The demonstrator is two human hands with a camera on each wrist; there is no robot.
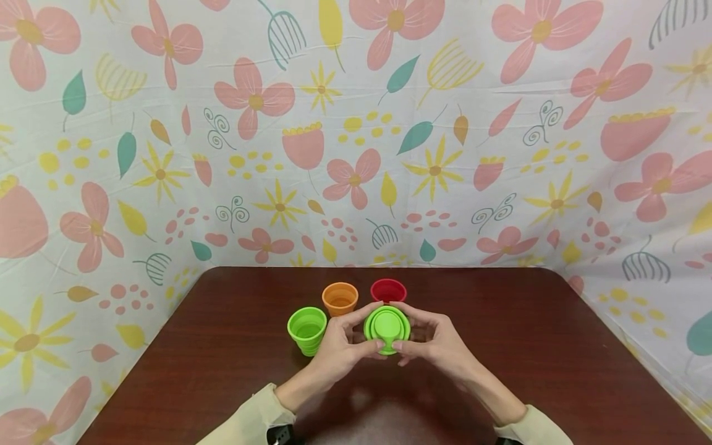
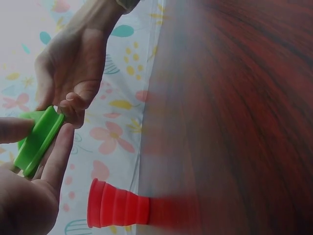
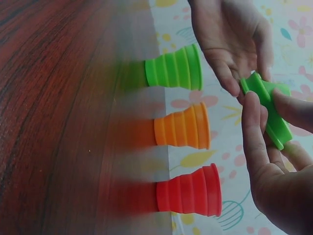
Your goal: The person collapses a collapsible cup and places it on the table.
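Note:
Both hands hold a flattened green collapsible cup [image 1: 387, 324] above the table. Its rings are folded together, with the round base bulging towards the head camera. My left hand [image 1: 340, 346] grips its left edge, the thumb on the near side and fingers around the rim. The right hand [image 1: 444, 343] mirrors this on the other edge. Seen edge-on in the left wrist view, the folded cup [image 2: 39, 139] looks thin. In the right wrist view, thumb and fingers of the right hand [image 3: 279, 181] pinch the same green cup [image 3: 269, 110].
Three expanded collapsible cups stand upright beyond the hands: a green cup [image 1: 308, 327] at left, an orange cup [image 1: 340, 298] and a red cup [image 1: 388, 289], partly hidden by fingers. They are on a dark wooden table [image 1: 222, 371]. A flowered cloth [image 1: 356, 123] hangs behind it.

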